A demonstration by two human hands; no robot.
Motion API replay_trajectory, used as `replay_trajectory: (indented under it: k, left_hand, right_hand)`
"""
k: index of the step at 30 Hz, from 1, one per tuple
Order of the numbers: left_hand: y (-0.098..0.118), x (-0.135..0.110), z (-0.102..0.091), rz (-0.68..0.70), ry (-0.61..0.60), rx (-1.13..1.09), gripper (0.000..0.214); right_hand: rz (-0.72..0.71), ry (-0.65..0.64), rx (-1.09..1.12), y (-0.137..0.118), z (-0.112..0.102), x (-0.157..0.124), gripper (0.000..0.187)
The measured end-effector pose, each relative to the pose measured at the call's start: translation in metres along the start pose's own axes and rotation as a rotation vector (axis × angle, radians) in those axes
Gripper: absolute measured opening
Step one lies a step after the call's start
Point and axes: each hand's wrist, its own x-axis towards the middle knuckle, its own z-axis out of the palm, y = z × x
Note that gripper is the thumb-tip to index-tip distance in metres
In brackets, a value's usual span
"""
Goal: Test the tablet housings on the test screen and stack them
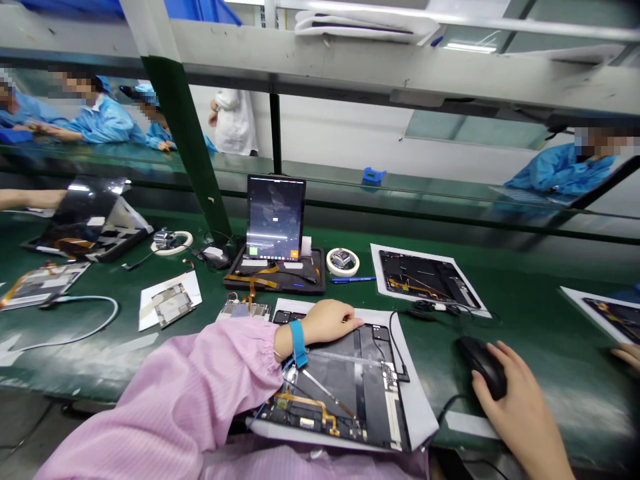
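An opened tablet housing (345,380), with its dark batteries, orange flex cables and thin wires showing, lies on a white sheet in front of me. Across its far edge rests my left hand (327,320), below a blue wrist strap and pink sleeve. Its fingers curl in, and whatever they may hold is hidden. To the right, my right hand (517,393) is wrapped round a black computer mouse (483,367) on the green bench. Beyond the housing a lit tablet screen (275,217) stands upright in a black tray (300,280), with an orange flex cable hanging from it.
Another opened housing (430,277) lies at the back right, near a blue pen (353,280) and a tape roll (343,262). A circuit board (175,303) sits left. Co-workers' hands show at both edges: a hand (629,355) right, an arm (33,199) left.
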Motion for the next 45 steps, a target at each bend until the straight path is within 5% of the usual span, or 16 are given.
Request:
replay_trajectory:
  k: [15, 19, 26, 33, 41, 45]
  left_hand:
    - [-0.001, 0.000, 0.001, 0.009, 0.005, 0.009, 0.041]
    - [-0.001, -0.001, 0.000, 0.012, 0.005, 0.002, 0.042]
    - [0.003, -0.002, -0.002, -0.011, -0.016, 0.008, 0.040]
    - [0.004, -0.002, -0.003, -0.007, -0.014, 0.003, 0.041]
    - [0.005, -0.006, 0.000, 0.051, 0.004, 0.055, 0.040]
    - [0.019, -0.011, -0.023, 0.180, 0.125, 0.158, 0.030]
  right_hand:
    - [-0.025, 0.001, 0.029, 0.000, -0.001, 0.001, 0.050]
    - [-0.082, 0.046, 0.046, -0.029, -0.013, 0.005, 0.048]
    - [-0.591, -0.301, 0.155, -0.132, -0.026, 0.014, 0.024]
    - [-0.577, -0.509, 0.249, -0.139, -0.027, 0.036, 0.022]
    - [-0.445, -0.874, 0.320, -0.139, -0.060, 0.061, 0.018]
    - [-0.413, -0.786, 0.102, -0.162, -0.040, 0.113, 0.018]
